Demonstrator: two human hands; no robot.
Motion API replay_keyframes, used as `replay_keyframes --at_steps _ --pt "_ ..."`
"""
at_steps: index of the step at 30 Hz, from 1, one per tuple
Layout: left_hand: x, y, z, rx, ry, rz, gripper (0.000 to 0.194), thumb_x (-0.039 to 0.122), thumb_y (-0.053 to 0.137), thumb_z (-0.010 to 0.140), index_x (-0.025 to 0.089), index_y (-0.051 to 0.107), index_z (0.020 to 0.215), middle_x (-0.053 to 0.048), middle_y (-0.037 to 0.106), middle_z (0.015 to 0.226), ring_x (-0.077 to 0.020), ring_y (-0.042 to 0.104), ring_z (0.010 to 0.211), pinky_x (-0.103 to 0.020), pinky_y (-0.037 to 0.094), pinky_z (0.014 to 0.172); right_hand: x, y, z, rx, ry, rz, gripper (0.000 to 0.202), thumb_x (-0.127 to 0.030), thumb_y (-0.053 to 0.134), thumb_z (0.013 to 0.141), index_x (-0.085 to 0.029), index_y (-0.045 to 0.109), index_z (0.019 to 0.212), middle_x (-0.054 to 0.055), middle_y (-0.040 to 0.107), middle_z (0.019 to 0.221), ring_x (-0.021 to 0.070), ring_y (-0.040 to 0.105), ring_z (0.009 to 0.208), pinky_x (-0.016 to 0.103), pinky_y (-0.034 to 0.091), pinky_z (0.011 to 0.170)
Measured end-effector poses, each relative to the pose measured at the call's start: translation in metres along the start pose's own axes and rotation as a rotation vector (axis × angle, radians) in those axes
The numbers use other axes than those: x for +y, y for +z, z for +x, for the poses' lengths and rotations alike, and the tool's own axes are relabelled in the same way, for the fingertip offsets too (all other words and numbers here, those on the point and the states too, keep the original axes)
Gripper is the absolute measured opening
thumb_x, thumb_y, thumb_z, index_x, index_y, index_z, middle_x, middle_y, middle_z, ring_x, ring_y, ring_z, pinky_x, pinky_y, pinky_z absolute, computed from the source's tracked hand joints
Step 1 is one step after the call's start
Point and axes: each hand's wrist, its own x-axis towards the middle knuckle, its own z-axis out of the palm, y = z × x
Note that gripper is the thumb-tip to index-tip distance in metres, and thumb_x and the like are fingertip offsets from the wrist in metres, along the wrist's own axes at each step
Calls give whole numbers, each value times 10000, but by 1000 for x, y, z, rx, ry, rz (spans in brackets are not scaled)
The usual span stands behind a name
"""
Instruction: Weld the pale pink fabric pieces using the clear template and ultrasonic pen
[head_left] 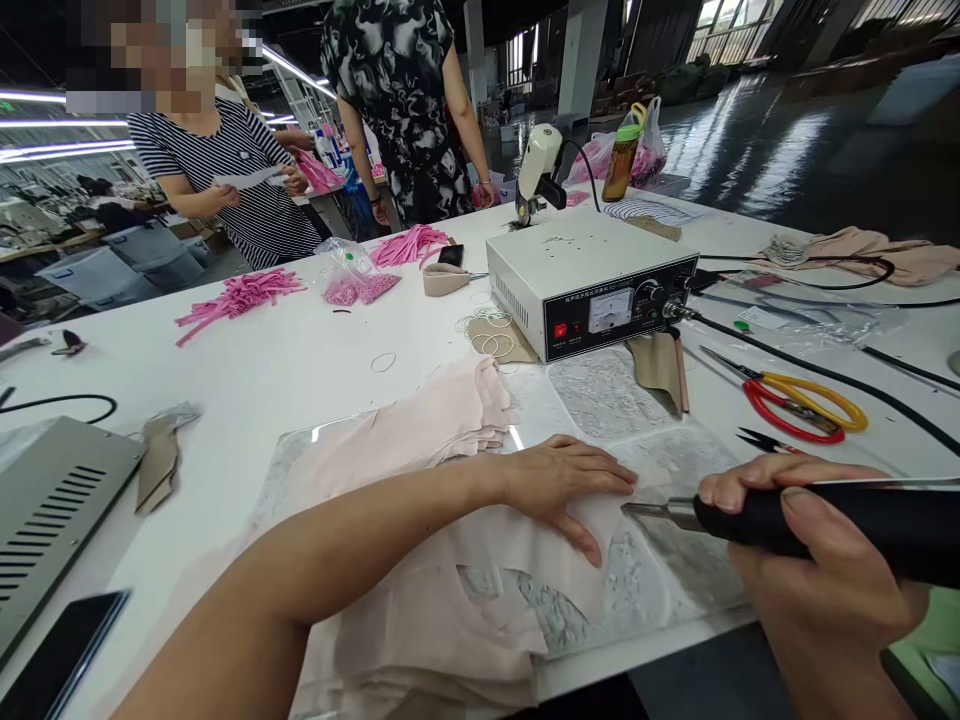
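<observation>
My left hand [562,490] lies flat on a piece of thin pale pink fabric [525,550], fingers stretched toward the right. Wrapped around the black handle of an ultrasonic cutter [817,515] is my right hand [832,560]. The cutter's narrow metal tip points left, close to the fabric edge by my left fingertips; whether it touches cannot be made out. Beneath the fabric is a clear sheet with worn grey patches [712,560]. One stack of pink fabric pieces [450,410] lies beyond my left forearm, and another stack [427,650] is nearer me.
A control box [585,290] with a dial and black cable stands behind the sheet. Scissors with red and yellow handles [810,405] lie at right. A grey vented box [60,510] and phone [60,650] are at left. Pink strips [240,300] lie farther back; two people stand beyond.
</observation>
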Motion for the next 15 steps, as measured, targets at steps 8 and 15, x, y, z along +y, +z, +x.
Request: replay_keyframes --at_steps 8,15 --pt "0 -1 1 -22 -11 3 735 557 636 737 132 468 1312 -86 424 1429 -252 328 1349 -390 170 1110 -3 2 -4 -15 41 33 68 -207 578 545 -201 576 613 -30 514 598 131 489 429 342 432 438" --pt "-1 0 1 -20 -4 10 745 557 645 728 128 467 1310 -83 425 1428 -258 331 1345 -387 186 1102 0 2 -7 -76 44 37 68 -216 584 569 -212 587 637 -25 518 609 138 498 433 349 438 451"
